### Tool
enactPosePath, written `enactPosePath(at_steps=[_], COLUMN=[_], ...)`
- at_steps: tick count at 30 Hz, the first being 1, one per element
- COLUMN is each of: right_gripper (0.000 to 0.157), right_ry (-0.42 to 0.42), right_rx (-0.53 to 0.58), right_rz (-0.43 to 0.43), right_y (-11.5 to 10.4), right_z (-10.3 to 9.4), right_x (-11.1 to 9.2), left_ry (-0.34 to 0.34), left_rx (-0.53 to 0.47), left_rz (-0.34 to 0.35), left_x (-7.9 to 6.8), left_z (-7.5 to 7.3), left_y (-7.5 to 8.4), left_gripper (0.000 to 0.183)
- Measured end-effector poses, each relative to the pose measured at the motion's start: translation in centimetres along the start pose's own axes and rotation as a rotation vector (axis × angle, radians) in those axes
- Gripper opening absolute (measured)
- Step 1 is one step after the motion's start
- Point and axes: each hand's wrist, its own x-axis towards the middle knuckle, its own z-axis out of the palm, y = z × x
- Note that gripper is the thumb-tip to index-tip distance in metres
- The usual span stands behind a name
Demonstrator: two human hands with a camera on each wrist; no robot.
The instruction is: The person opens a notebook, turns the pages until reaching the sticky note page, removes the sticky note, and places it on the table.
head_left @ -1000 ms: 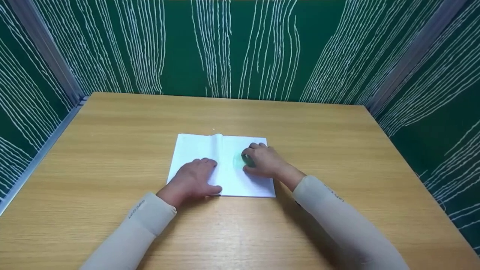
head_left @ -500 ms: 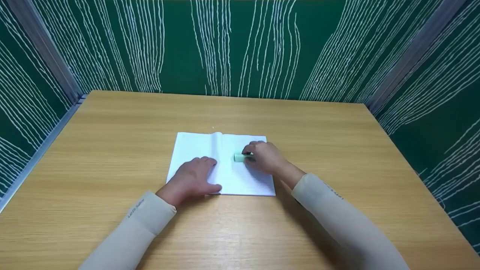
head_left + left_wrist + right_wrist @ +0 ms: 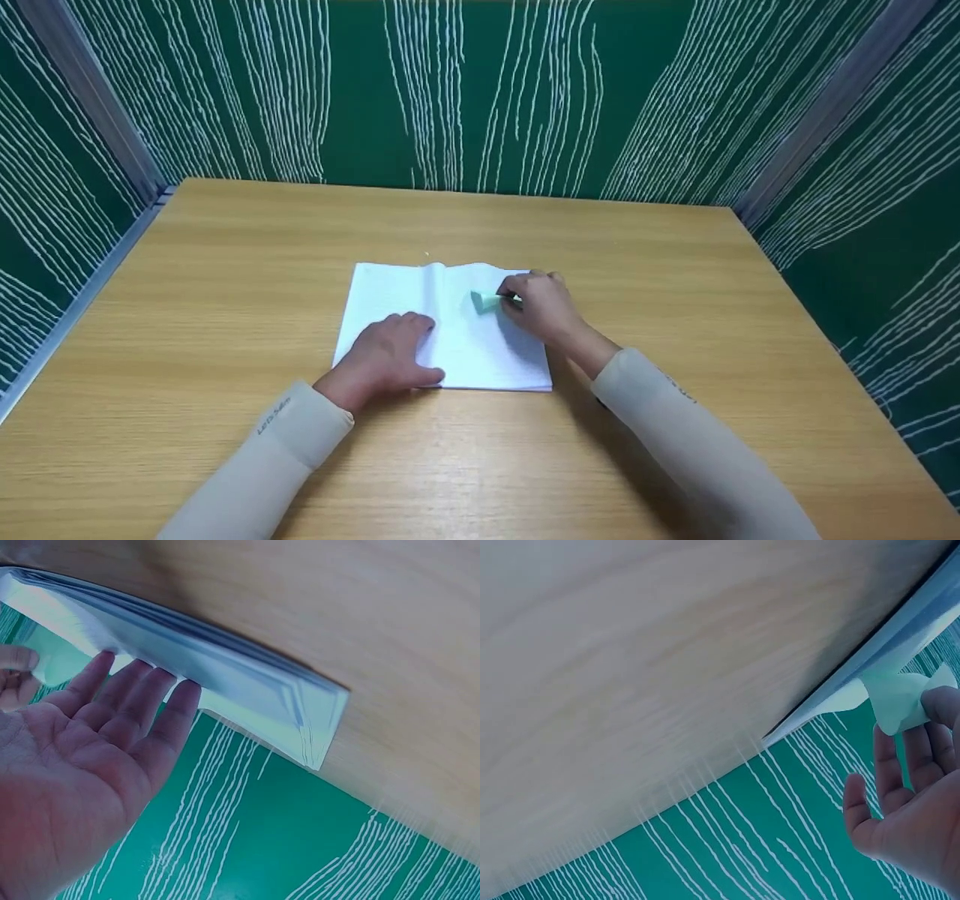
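An open notebook (image 3: 487, 360) with white lined pages lies on the table. My left hand (image 3: 386, 356) rests with fingers spread on its left page near the spine; the left wrist view shows those fingers (image 3: 176, 716) straight against the paper. Over the right page, my right hand (image 3: 546, 306) pinches a pale green sticky note (image 3: 484, 301) between thumb and fingers. In the right wrist view the sticky note (image 3: 896, 699) bends up from the page, its far end still against the paper. The top edge of the right page bulges upward beside it.
The wooden table (image 3: 450, 465) spreads around the notebook on all sides. Green panels (image 3: 360, 90) with white wavy lines stand behind it and at both sides, joined by grey posts (image 3: 832, 112). A tiny pale speck (image 3: 427, 253) lies behind the notebook.
My right hand has moved a little up and to the right with the sticky note, which now tilts. The page's top edge has lifted. My left hand has stayed in place.
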Motion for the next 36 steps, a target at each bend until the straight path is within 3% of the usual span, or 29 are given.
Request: enactPosePath(at_steps=[10, 14, 17, 25, 36], right_gripper=[0.014, 0.014, 0.012, 0.015, 0.018], right_ry=[0.12, 0.227, 0.251, 0.109, 0.013], right_rx=[0.143, 0.202, 0.214, 0.079, -0.154], right_rz=[0.169, 0.138, 0.086, 0.113, 0.177], right_y=[0.3, 0.8, 1.4, 4.3, 8.1], right_z=[-2.3, -3.5, -4.2, -4.7, -4.2], right_x=[-0.6, -0.7, -0.9, -2.2, -4.3], left_ry=[0.022, 0.041, 0.054, 0.05, 0.062], left_rx=[0.001, -0.02, -0.032, -0.019, -0.011], left_rz=[0.007, 0.014, 0.019, 0.009, 0.012], left_x=[-0.2, -0.3, -0.4, -0.5, -0.4], left_z=[-0.1, 0.0, 0.1, 0.3, 0.3], left_y=[0.1, 0.1, 0.1, 0.2, 0.3], left_gripper=[0.077, 0.076, 0.075, 0.076, 0.076])
